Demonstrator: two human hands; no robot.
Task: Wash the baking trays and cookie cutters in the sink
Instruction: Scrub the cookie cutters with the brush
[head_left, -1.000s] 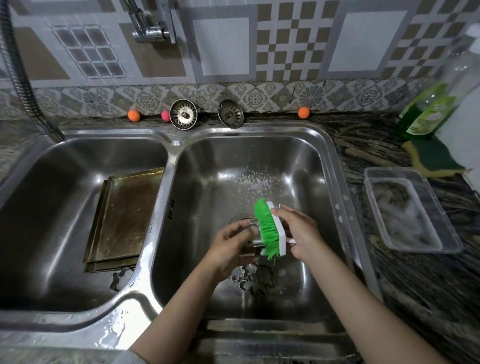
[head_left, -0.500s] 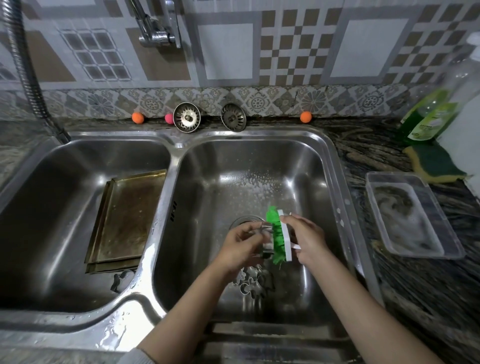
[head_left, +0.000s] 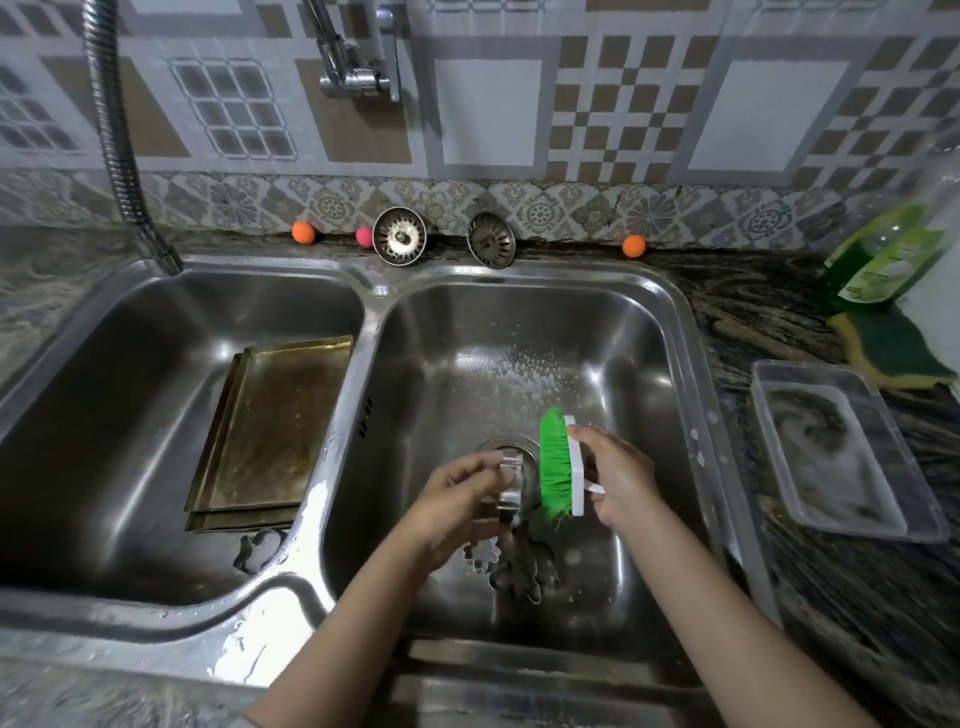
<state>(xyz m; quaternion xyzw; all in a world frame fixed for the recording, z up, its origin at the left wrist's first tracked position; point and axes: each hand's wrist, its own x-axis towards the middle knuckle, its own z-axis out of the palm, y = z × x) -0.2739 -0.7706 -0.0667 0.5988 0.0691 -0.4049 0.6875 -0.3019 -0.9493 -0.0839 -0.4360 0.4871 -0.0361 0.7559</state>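
A: What's held w/ what?

B: A cutter (head_left: 510, 486) is pinched in the left hand (head_left: 457, 501) over the right basin's (head_left: 649, 364) drain; the brush (head_left: 560, 467) is gripped by the right hand (head_left: 618, 480), bristles just beside it.

A: How should it be scrubbed?

B: Short strokes are advised, inside edges incl.; cutter turned often. Other cutters (head_left: 511, 564) are left below; trays (head_left: 270, 431) are left in the left basin.

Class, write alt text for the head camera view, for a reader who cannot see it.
Over the right sink basin, the left hand holds a metal cookie cutter while the right hand holds a green brush beside it. Baking trays lie in the left basin.
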